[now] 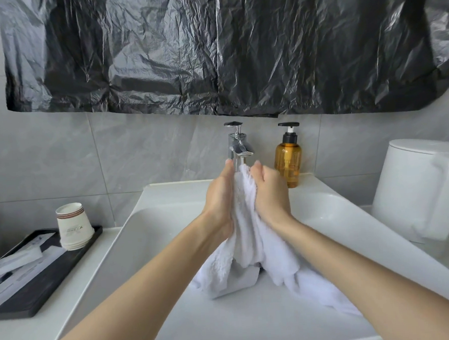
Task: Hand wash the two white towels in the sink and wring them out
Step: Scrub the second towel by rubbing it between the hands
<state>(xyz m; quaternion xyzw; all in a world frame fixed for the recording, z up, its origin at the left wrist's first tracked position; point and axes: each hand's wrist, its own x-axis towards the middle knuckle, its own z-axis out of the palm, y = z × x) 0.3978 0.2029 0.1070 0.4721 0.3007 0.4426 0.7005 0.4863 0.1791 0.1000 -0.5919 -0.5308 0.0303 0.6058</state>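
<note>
A white towel (pixel 248 236) is held up between both hands over the white sink (pixel 326 216), just below the chrome tap (pixel 239 148). My left hand (pixel 219 196) presses flat against the towel's left side with straight fingers. My right hand (pixel 270 190) grips the towel's right side with curled fingers. The towel's lower part hangs down and spreads into the basin. White cloth (pixel 322 287) also lies in the basin at the right; I cannot tell whether it is a second towel.
An amber pump bottle (pixel 288 160) stands right of the tap. A stack of paper cups (pixel 73 226) sits on a black tray (pixel 41 288) with packets on the left counter. A white toilet cistern (pixel 424 189) is at right. Black plastic sheeting (pixel 211 52) covers the wall above.
</note>
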